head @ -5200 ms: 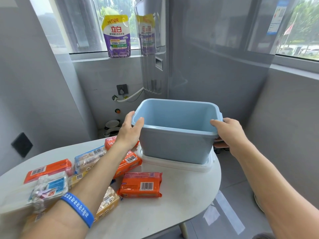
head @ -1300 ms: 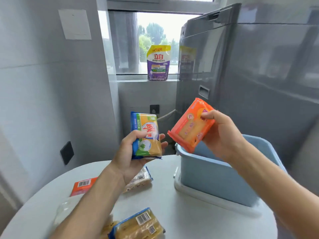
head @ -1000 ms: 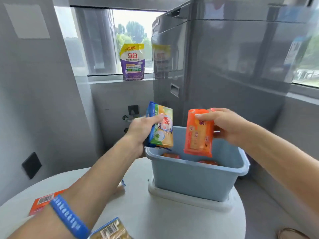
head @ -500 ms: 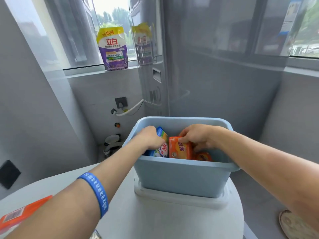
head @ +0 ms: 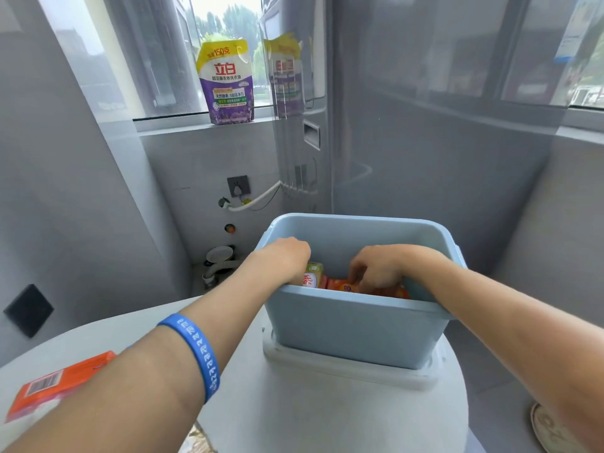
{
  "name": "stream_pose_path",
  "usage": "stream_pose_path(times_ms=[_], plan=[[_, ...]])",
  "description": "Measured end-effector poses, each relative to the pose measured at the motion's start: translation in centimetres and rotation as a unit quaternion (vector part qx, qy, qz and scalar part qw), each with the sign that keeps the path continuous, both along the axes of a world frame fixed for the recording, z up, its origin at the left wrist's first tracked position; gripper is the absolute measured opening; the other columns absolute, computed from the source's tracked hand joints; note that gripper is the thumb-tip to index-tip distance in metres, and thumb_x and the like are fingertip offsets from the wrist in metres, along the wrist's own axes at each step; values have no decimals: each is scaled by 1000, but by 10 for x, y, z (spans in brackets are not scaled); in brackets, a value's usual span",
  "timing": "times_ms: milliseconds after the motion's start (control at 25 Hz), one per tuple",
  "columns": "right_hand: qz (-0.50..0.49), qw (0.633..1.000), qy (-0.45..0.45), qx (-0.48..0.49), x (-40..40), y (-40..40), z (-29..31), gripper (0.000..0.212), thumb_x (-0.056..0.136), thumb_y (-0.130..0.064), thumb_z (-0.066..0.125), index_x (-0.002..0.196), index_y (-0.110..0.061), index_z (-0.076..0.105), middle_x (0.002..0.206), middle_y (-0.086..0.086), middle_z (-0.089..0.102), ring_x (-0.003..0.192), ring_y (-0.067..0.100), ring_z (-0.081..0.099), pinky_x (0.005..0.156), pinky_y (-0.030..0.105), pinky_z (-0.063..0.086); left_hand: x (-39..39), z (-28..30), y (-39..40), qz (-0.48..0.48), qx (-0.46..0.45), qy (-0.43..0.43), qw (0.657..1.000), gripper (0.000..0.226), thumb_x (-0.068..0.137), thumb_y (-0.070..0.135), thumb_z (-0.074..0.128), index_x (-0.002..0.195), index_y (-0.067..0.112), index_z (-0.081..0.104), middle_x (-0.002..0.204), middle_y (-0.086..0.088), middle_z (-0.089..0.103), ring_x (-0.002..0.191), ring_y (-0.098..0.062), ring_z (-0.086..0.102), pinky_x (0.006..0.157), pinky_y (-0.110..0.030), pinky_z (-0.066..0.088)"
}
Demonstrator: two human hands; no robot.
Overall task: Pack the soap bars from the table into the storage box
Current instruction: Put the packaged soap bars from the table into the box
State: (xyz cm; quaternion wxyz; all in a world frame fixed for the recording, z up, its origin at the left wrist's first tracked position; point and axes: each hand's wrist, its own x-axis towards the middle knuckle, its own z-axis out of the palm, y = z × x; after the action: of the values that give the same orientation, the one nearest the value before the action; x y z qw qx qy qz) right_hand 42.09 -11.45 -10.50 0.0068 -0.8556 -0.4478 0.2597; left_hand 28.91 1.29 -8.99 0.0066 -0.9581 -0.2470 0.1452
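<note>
The light blue storage box point(head: 353, 328) stands on its white lid point(head: 346, 371) at the far side of the round white table point(head: 327, 416). Both my hands reach down inside it. My left hand point(head: 286, 261) is closed on a yellow and blue soap bar point(head: 312, 276) near the box's left wall. My right hand point(head: 379, 268) presses its fingers on an orange soap bar point(head: 341, 285) lying among other orange bars; the box's front wall hides its fingertips. One more orange soap bar point(head: 55, 384) lies on the table at the left, behind my left forearm.
A purple detergent pouch point(head: 227, 83) stands on the windowsill. A tall grey appliance point(head: 425, 125) rises right behind the box. A wall socket with a white hose point(head: 248, 197) is below the sill. A sandal point(head: 549, 429) lies on the floor at the lower right.
Both hands carried their soap bars from above the table into the box and have sunk lower inside it. Several bars now lie in the box, which earlier was empty.
</note>
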Motion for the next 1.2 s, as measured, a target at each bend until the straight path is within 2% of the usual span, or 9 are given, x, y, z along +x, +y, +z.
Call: stream_pose_path(times_ms=[120,240,320,480,600,720,880,1040,1200], plan=[[-7,994,-10,110,-3,-4,21,21,89,-20,66,110,-16,68,102,7,73,84,26,72,75,41,62,-21,10,0,-23,-64,-179,981,12,84,22,64,89,17,73,92,-1,72,82,-23,63,69,-25,43],[-16,974,23,225,-36,-2,57,10,89,-13,65,98,-13,70,96,11,74,78,27,72,68,41,60,-83,23,17,-6,-105,-415,904,17,82,24,60,91,25,75,88,8,75,76,-11,66,72,-21,45],[19,958,4,288,-75,5,75,6,87,-15,68,91,-18,71,89,4,74,67,11,67,62,28,56,-135,17,37,55,-114,-456,881,17,80,21,60,90,24,75,83,7,74,74,-12,67,73,-24,49],[123,922,-20,368,-175,32,77,7,85,-22,70,90,-26,73,73,-18,65,61,-8,57,57,6,39,-233,-25,76,207,-94,-370,901,24,82,15,58,100,20,74,96,0,75,91,-21,68,84,-33,53],[232,931,9,280,-234,45,40,24,85,-28,71,109,-26,70,104,-8,72,89,8,66,79,25,52,-279,-58,92,274,-69,-292,914,38,81,19,57,117,24,67,119,-2,69,110,-24,62,93,-35,48],[346,936,20,57,-269,50,-12,64,78,-44,76,135,-38,49,136,-12,55,122,14,52,96,33,45,-311,-80,111,321,-82,-191,924,57,76,24,55,133,28,54,140,-2,56,127,-26,49,105,-42,37],[404,913,-47,22,-283,47,-62,90,67,-46,81,140,-40,29,130,-8,55,113,19,52,86,38,48,-328,-87,133,325,-213,-203,899,53,67,37,59,118,27,66,130,-1,63,117,-22,54,102,-39,42],[366,921,-69,110,-280,50,-76,75,62,-49,74,126,-37,35,107,-9,59,88,19,56,65,30,42,-320,-92,147,361,-237,-184,883,50,62,38,61,112,38,57,129,-2,59,113,-23,53,100,-41,42],[215,960,55,170,-276,48,-80,68,59,-48,68,118,-38,36,90,-13,55,77,13,55,56,25,43,-310,-97,158,393,-174,-120,895,74,56,44,70,126,28,55,134,-1,57,116,-26,54,97,-41,46]])
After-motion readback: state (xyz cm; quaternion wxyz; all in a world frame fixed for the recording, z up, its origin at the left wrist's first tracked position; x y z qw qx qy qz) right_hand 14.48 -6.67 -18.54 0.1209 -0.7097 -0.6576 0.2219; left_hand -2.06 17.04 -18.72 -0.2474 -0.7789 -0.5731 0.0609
